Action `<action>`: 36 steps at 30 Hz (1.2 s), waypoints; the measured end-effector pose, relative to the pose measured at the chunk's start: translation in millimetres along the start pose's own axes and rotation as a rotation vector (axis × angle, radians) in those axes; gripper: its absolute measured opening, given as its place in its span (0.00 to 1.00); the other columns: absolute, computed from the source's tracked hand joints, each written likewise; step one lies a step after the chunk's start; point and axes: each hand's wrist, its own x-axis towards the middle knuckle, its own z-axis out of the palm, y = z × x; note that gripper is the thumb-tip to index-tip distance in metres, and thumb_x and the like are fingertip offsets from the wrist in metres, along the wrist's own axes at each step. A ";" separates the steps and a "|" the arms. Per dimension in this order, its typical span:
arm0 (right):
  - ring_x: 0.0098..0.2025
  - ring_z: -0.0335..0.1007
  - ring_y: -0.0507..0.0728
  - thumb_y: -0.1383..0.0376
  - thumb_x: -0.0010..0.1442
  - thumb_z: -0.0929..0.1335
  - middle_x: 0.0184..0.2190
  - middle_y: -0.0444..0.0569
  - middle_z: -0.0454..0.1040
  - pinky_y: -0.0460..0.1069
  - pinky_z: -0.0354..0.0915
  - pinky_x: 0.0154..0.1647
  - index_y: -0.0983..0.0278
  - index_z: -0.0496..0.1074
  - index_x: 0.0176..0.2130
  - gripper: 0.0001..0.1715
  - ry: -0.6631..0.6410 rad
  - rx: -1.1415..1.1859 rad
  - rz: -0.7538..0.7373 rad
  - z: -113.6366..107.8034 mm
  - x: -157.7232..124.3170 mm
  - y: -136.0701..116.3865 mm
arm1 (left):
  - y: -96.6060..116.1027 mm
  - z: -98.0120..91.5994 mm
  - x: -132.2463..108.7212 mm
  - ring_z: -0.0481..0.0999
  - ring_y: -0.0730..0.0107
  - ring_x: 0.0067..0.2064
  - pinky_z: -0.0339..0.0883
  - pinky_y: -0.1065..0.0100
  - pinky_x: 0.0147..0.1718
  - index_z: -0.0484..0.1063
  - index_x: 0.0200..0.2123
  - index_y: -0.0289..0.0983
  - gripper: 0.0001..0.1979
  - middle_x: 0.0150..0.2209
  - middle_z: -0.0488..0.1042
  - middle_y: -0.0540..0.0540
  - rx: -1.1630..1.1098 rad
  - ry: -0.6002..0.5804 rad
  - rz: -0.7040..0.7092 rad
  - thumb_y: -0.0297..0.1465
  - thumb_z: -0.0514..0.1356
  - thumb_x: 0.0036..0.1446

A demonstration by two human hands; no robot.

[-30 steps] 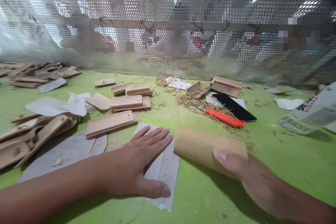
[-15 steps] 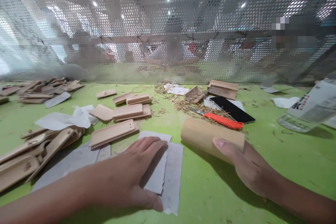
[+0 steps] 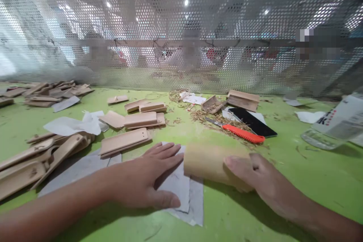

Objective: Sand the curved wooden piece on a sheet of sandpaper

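Observation:
My left hand [image 3: 138, 179] lies flat with its fingers stretched out, pressing on light grey sheets of paper [image 3: 177, 193] with torn edges. In my right hand [image 3: 266, 187] is a curved bamboo piece [image 3: 208, 162], thumb on top and fingers wrapped behind, hidden from me. The left end of the bamboo piece reaches over the right edge of the upper sheet, close to my left fingertips. Beyond it lies a utility knife [image 3: 244, 133] with an orange handle and its blade out, beside a black phone [image 3: 252, 121].
Several bamboo pieces [image 3: 124, 140] lie stacked behind my left hand, with more at the left [image 3: 59, 162] around white tissue [image 3: 76, 124]. Shavings [image 3: 198, 117] are scattered mid-table. A clear bottle [image 3: 334, 124] stands tilted in view at right. A perforated screen [image 3: 159, 60] closes the back.
My right hand has brought the bamboo piece leftward, from beside the sheets to over their edge. My left hand has stayed flat on the sheets, its fingers slightly more spread.

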 end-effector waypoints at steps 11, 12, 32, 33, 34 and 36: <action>0.20 0.63 0.55 0.46 0.52 0.76 0.16 0.39 0.66 0.48 0.61 0.20 0.58 0.71 0.28 0.21 -0.174 0.003 0.119 7.8 -10.0 -11.7 | 4.6 21.3 7.3 0.40 0.37 0.76 0.34 0.37 0.71 0.49 0.76 0.42 0.50 0.77 0.40 0.36 -0.009 0.110 0.018 0.57 0.64 0.61; 0.19 0.56 0.53 0.45 0.52 0.75 0.15 0.38 0.63 0.47 0.55 0.19 0.58 0.69 0.26 0.23 -0.181 0.003 0.141 7.6 -8.7 -10.6 | 3.6 21.6 7.3 0.39 0.38 0.76 0.34 0.38 0.71 0.48 0.77 0.42 0.51 0.77 0.39 0.37 -0.009 0.104 0.017 0.58 0.64 0.61; 0.22 0.69 0.61 0.42 0.50 0.75 0.20 0.47 0.74 0.52 0.67 0.22 0.58 0.79 0.32 0.24 -0.057 -0.160 0.124 5.6 -15.2 -14.8 | 1.5 23.4 8.2 0.37 0.40 0.76 0.32 0.42 0.72 0.45 0.77 0.38 0.53 0.76 0.37 0.37 0.001 0.080 0.015 0.60 0.62 0.61; 0.21 0.68 0.61 0.42 0.50 0.75 0.19 0.46 0.74 0.52 0.67 0.22 0.58 0.79 0.31 0.24 -0.057 -0.151 0.133 6.1 -15.7 -16.2 | 1.4 23.4 8.3 0.37 0.40 0.76 0.32 0.42 0.72 0.45 0.77 0.38 0.53 0.76 0.37 0.37 0.007 0.078 0.011 0.60 0.62 0.61; 0.21 0.67 0.61 0.41 0.50 0.74 0.18 0.46 0.73 0.53 0.67 0.23 0.58 0.78 0.30 0.24 -0.039 -0.146 0.145 6.8 -16.1 -17.8 | 1.3 23.3 8.3 0.37 0.41 0.76 0.32 0.42 0.72 0.45 0.77 0.38 0.53 0.76 0.37 0.37 0.014 0.079 0.009 0.60 0.61 0.61; 0.21 0.67 0.61 0.42 0.49 0.75 0.18 0.46 0.73 0.53 0.68 0.24 0.58 0.76 0.29 0.23 0.005 -0.132 0.153 8.6 -16.7 -20.6 | 1.2 22.9 8.2 0.37 0.41 0.76 0.31 0.42 0.72 0.44 0.77 0.38 0.53 0.76 0.36 0.37 0.024 0.080 0.012 0.61 0.61 0.62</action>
